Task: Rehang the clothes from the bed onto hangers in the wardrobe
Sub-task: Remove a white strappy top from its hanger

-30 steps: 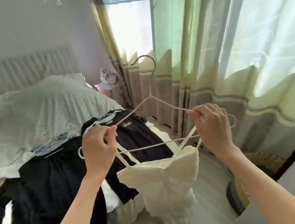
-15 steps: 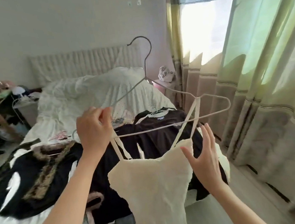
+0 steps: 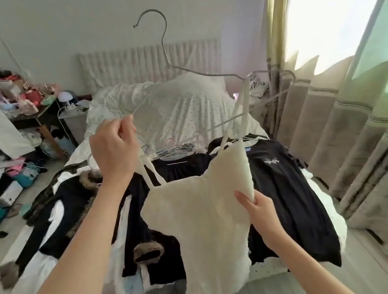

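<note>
The left hand [image 3: 112, 149] grips the left end of a wire hanger [image 3: 203, 74]. A white top [image 3: 203, 209] hangs from it by its straps. The right hand [image 3: 260, 208], at 4 o'clock, pinches the top's side. Black clothes [image 3: 289, 191] lie on the bed [image 3: 178, 104] behind.

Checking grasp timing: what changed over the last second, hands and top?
The right hand let go of the hanger, dropped and now pinches the side edge of the cream strappy top. The view swung left from the curtain toward the bed. Unchanged: the left hand grips the hanger's left end, and both straps hang on it.
</note>
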Demonstrator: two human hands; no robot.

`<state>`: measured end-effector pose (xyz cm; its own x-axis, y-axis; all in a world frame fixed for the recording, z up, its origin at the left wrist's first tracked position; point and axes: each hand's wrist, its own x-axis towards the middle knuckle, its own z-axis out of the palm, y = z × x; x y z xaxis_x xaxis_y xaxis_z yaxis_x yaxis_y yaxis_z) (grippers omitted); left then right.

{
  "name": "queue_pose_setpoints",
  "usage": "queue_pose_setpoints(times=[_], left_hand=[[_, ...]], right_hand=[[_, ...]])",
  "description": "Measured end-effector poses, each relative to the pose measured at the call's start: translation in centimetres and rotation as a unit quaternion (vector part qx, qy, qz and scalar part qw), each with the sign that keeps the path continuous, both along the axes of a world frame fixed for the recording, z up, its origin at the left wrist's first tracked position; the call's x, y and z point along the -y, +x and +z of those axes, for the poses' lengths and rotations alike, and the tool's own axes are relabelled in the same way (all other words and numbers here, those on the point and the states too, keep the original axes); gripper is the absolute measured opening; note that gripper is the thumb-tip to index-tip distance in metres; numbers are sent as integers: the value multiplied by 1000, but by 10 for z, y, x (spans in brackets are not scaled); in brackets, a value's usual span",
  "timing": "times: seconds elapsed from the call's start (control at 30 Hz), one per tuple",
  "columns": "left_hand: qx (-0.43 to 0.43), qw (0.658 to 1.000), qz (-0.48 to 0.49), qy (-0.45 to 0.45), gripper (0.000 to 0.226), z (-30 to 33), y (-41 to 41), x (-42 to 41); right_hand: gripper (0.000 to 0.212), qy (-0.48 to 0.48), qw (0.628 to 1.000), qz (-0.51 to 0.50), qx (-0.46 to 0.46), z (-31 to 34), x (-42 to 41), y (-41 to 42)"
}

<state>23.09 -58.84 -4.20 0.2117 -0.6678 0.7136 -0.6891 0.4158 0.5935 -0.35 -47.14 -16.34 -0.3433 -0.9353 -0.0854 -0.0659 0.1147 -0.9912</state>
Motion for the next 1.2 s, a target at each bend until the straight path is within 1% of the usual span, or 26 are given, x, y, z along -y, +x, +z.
queue_pose_setpoints(times=[0.1,0.17,0.23,0.37,0.43,0.5,0.57,0.6,0.7,0.77,0.83,0.93,1.07,1.2], left_hand=[[20,999,25,-27,40,15,8,28],[37,997,41,-50,39,29,13,50],[50,995,49,-66,45,42,16,76],[80,992,47,-91,50,57,22,125],[73,992,42,-98,46,60,25,144],[64,992,42,-97,41,63,31,162],[65,992,50,-91,41,69,37,180],[67,992,55,-93,42,74,40,189],[55,991,60,-110,43,89,42,217],[41,991,63,-115,42,91,39,235],[36,992,59,-102,41,81,32,254],[56,995,57,-59,39,49,21,287],[95,993,64,0,37,-1,7,340],[110,990,49,74,37,-50,-8,391]], right_hand=[[30,-30,999,5,33,30,28,13],[22,-37,997,21,67,54,50,24],[17,-38,994,38,98,78,74,36],[23,-44,986,57,147,116,123,54],[22,-52,982,54,175,127,145,57],[29,-55,977,51,200,136,166,60],[35,-60,975,46,210,145,187,61],[33,-68,974,47,212,151,198,60],[18,-103,970,55,212,169,233,54],[18,-120,972,57,195,173,257,45],[25,-111,976,53,178,164,282,35],[32,-60,983,48,164,130,322,23],[26,4,987,57,148,70,376,7],[19,41,992,34,116,18,425,-9]])
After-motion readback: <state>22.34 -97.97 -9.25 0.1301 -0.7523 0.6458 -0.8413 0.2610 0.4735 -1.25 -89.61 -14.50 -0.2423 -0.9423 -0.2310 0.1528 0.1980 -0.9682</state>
